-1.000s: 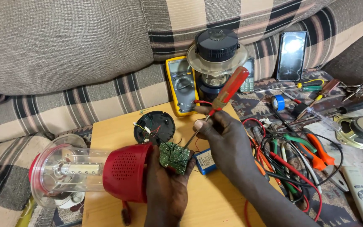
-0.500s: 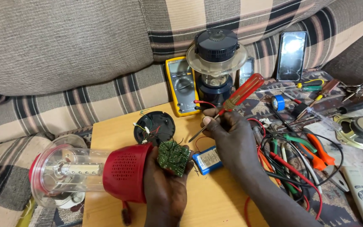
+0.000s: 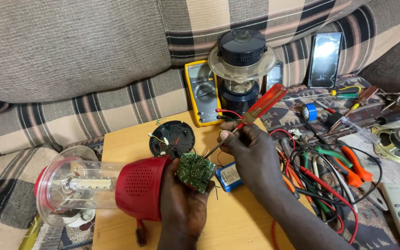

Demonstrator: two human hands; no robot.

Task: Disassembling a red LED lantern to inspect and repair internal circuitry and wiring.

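A person sits over a small wooden worktop (image 3: 116, 148) set against a striped sofa. The left hand (image 3: 181, 203) is closed around the red base of a lantern (image 3: 137, 187) lying on its side, with its thumb and fingers also pinching a small green circuit board (image 3: 194, 171) at its edges, tilted up toward the camera. The lantern's clear plastic dome (image 3: 70, 185) extends away to the left of that hand.

The right hand (image 3: 251, 153) grips a screwdriver (image 3: 251, 113) with a translucent red handle, fingers wrapped around the shaft near the handle; the metal tip points down toward the board, close to it, though contact cannot be made out.

Just beyond the hands lies a round black cover (image 3: 172, 138) with loose wires. Between the hands, a small blue battery pack (image 3: 230, 176) rests on the worktop. Farther off stand a yellow multimeter (image 3: 202, 92) and a dark lantern (image 3: 241, 65). Right of the right hand lies a tangle of cables and pliers (image 3: 343, 162).

The board looks light, stiff and fragile, tethered by thin wires; it is best held by its edges. The dome looks brittle and slippery, so the ribbed red base seems the safer grip.
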